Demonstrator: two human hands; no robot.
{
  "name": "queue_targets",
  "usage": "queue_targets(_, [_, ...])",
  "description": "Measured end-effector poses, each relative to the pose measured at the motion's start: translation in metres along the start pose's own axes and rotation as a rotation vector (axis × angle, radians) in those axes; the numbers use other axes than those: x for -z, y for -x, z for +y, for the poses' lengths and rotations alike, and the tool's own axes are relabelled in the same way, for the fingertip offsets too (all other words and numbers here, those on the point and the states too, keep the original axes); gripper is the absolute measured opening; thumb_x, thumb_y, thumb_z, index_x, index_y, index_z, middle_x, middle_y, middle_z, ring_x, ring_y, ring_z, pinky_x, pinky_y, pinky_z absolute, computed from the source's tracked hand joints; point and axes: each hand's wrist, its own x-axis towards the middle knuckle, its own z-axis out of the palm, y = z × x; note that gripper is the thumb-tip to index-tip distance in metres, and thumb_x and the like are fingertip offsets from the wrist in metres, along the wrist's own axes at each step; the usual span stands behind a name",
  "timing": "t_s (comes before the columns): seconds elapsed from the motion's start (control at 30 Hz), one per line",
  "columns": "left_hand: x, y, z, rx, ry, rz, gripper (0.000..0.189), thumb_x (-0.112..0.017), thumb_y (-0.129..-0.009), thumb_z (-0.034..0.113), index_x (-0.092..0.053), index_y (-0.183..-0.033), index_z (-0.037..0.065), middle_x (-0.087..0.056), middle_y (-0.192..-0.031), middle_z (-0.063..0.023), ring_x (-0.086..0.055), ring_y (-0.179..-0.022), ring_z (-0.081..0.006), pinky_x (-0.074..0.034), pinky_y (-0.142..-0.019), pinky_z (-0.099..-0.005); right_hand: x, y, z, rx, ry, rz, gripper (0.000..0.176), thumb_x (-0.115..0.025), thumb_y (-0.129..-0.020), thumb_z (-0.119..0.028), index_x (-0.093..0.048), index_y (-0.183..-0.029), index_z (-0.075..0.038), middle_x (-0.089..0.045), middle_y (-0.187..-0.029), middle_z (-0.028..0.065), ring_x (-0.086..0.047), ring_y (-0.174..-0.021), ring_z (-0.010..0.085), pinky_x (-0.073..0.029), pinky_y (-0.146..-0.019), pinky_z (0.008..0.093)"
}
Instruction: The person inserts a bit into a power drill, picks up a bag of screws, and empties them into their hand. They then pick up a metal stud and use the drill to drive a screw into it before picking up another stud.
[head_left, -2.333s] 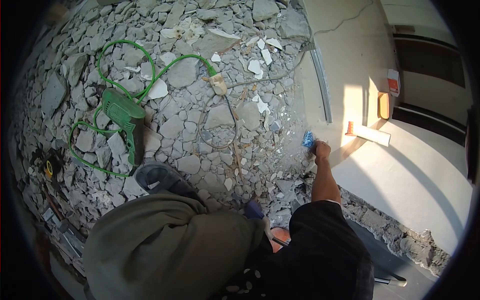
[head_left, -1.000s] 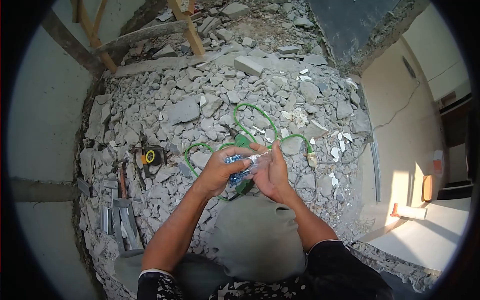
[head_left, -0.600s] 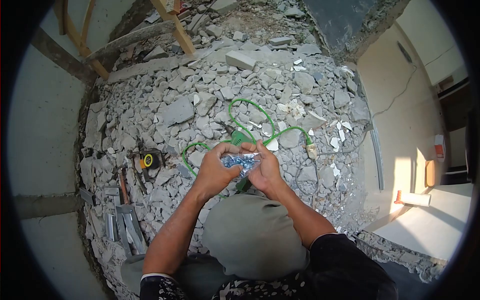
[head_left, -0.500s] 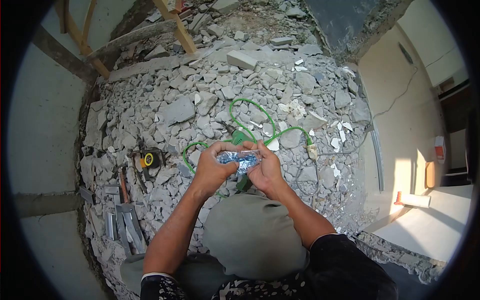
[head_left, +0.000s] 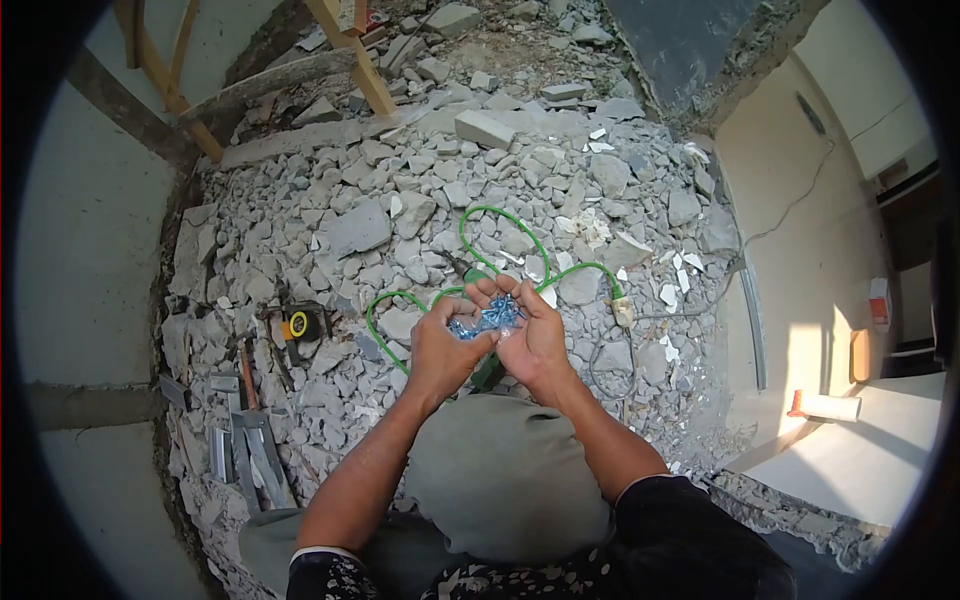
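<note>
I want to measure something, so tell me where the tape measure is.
The tape measure is on the rubble, left of the hands in the head view, above the hammer's orange handle.

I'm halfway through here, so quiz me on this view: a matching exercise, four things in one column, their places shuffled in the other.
Things
1. Small metal fasteners
2. Tape measure
3. Green cord
4. White roll

Places
A. Looped over the rubble, beyond the hands
B. At the far right, past the edge of the rubble
C. Piled in the cupped right hand
D. On the rubble, out to the left of the hands

Right pairs: 1-C, 2-D, 3-A, 4-B
</note>
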Motion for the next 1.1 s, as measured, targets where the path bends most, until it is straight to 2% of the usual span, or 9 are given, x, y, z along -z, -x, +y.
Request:
queue_targets(0.1, [0.001,-0.005,-0.001,0.097,0.048,-0.1,0.027,-0.085,-0.079,0.013,-0.074,-0.097,-0.002,-0.073,-0.093,-0.0099,-0.065,-0.086,-0.0132,-0.053,-0.075,-0.0311,0.001,-0.002,0.0,-0.015,-0.009,0.003,0.043,-0.046,-0.113,-0.039,-0.057,-0.126,0.001,-0.065,-0.123,0.0216,-0.061,-0.127,0.0402,-0.051,-0.108,0.0557])
queue_targets(0.2, [0.001,-0.002,0.002,0.041,0.159,-0.112,0.021,-0.081,-0.082,0.011,-0.076,-0.096,-0.003,-0.074,-0.093,-0.0092,-0.064,-0.086,-0.0123,-0.053,-0.078,-0.0307,0.005,-0.006,-0.002,-0.025,-0.038,0.01,0.04,-0.048,-0.112,-0.037,-0.061,-0.122,0.0,-0.067,-0.121,0.0225,-0.065,-0.121,0.0402,-0.051,-0.107,0.0587])
queue_targets(0.3, [0.001,-0.002,-0.007,-0.057,0.31,-0.128,0.025,-0.08,-0.083,0.011,-0.076,-0.103,-0.003,-0.075,-0.092,-0.0068,-0.065,-0.082,-0.0115,-0.053,-0.076,-0.0289,0.011,-0.01,-0.002,-0.029,-0.055,0.018,0.037,-0.05,-0.112,-0.036,-0.063,-0.119,-0.001,-0.068,-0.119,0.0221,-0.068,-0.114,0.0387,-0.052,-0.106,0.0602])
queue_targets(0.4, [0.002,0.0,-0.01,-0.051,0.399,-0.159,0.021,-0.079,-0.086,0.008,-0.076,-0.104,-0.002,-0.073,-0.093,-0.0034,-0.063,-0.084,-0.0096,-0.052,-0.077,-0.0275,0.015,-0.012,-0.003,-0.045,-0.111,0.014,0.035,-0.051,-0.111,-0.035,-0.063,-0.115,-0.002,-0.068,-0.115,0.0207,-0.069,-0.11,0.0369,-0.053,-0.105,0.0594])
queue_targets(0.5, [0.005,0.002,-0.012,-0.001,0.439,-0.225,0.021,-0.078,-0.086,0.006,-0.074,-0.105,-0.003,-0.074,-0.101,-0.005,-0.063,-0.093,-0.0114,-0.051,-0.087,-0.0284,0.012,-0.011,-0.008,-0.042,-0.119,0.057,0.036,-0.05,-0.112,-0.036,-0.061,-0.116,-0.001,-0.066,-0.112,0.0186,-0.068,-0.108,0.0348,-0.055,-0.105,0.0569])
queue_targets(0.7, [-0.007,0.004,-0.024,-0.029,0.614,-0.275,0.023,-0.079,-0.091,0.01,-0.07,-0.11,0.001,-0.071,-0.105,-0.0034,-0.062,-0.094,-0.0096,-0.051,-0.086,-0.0264,-0.001,-0.003,-0.02,-0.033,-0.136,0.003,0.036,-0.051,-0.111,-0.036,-0.061,-0.111,-0.001,-0.066,-0.111,0.0184,-0.068,-0.106,0.0344,-0.056,-0.105,0.0559])
queue_targets(0.9, [-0.021,0.004,-0.032,-0.133,0.848,-0.319,0.038,-0.082,-0.092,0.012,-0.064,-0.123,0.0,-0.067,-0.122,-0.0086,-0.062,-0.112,-0.0144,-0.048,-0.101,-0.0312,-0.015,0.004,-0.031,0.048,-0.071,-0.072,0.036,-0.052,-0.111,-0.037,-0.06,-0.11,-0.002,-0.066,-0.11,0.018,-0.068,-0.106,0.0352,-0.057,-0.105,0.0557])
queue_targets(1.0, [-0.026,0.006,-0.025,-0.098,1.068,-0.351,0.044,-0.083,-0.091,0.011,-0.062,-0.128,-0.001,-0.067,-0.123,-0.0101,-0.064,-0.115,-0.0168,-0.05,-0.103,-0.0335,-0.026,0.011,-0.036,0.048,-0.098,-0.085,0.034,-0.052,-0.112,-0.034,-0.061,-0.107,-0.002,-0.066,-0.108,0.0176,-0.068,-0.105,0.0336,-0.057,-0.104,0.0539])
queue_targets(1.1, [-0.02,0.007,-0.027,0.039,1.248,-0.468,0.043,-0.083,-0.091,0.01,-0.063,-0.128,0.0,-0.067,-0.126,-0.012,-0.065,-0.117,-0.0194,-0.053,-0.101,-0.0349,-0.033,0.015,-0.042,0.048,-0.115,-0.088,0.032,-0.052,-0.111,-0.032,-0.062,-0.105,-0.002,-0.067,-0.108,0.0174,-0.068,-0.104,0.0325,-0.058,-0.104,0.0524])
